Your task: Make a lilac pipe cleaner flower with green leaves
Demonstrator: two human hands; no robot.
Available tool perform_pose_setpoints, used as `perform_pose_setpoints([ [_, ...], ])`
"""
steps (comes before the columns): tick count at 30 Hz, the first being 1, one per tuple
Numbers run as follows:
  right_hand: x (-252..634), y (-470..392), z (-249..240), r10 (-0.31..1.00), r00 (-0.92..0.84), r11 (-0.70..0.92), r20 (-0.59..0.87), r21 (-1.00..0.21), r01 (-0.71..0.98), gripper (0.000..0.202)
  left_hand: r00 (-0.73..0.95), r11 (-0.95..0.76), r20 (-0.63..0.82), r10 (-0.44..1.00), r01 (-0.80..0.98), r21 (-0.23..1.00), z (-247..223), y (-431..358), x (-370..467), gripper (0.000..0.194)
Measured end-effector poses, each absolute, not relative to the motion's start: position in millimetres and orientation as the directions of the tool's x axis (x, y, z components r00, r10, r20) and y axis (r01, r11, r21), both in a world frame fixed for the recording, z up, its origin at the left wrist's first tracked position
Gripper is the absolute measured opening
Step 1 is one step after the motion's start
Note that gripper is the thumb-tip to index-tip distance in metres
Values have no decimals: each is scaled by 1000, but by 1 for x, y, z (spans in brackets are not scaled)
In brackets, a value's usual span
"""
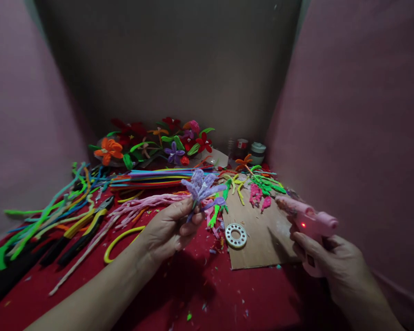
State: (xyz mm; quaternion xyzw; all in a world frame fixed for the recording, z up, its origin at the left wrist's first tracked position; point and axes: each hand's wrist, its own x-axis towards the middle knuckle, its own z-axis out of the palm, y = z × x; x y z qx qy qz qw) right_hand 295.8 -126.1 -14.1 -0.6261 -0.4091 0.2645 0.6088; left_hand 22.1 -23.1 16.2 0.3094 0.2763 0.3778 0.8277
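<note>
Between the thumb and fingers of my left hand (pixel 174 227) is a purple pipe-cleaner flower (pixel 203 186), held upright by its base above the red cloth. Its petals spread outward around a pale centre. My right hand (pixel 334 262) is wrapped round the grip of a pink glue gun (pixel 312 219), which has a small red light glowing on its side. The gun's dark, crusted nozzle points left, over the right side of a brown board (pixel 258 230). Flower and nozzle are well apart. A round metal ring with holes (pixel 236 236) lies at the board's left edge.
Pliers with yellow-black handles (pixel 86 227) lie left among loose pipe cleaners (pixel 51 216). Finished flowers (pixel 174 151) are piled at the back, behind a bundle of straight pipe cleaners (pixel 152 178). Green pieces (pixel 267 183) and a lidded jar (pixel 257 153) sit back right. Pink walls flank both sides.
</note>
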Motion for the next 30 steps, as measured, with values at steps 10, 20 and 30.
perform_pose_setpoints([
  [10,229,-75,39,986,107,114,125,-988,104,24,466,433,-132,875,-632,643,26,-10,5,28],
  [20,216,-60,34,979,18,193,201,-959,206,15,503,428,-93,859,-608,669,18,-1,-1,24],
  [30,223,-64,19,983,92,140,162,-969,204,15,481,418,-122,868,-576,703,17,-3,3,21],
])
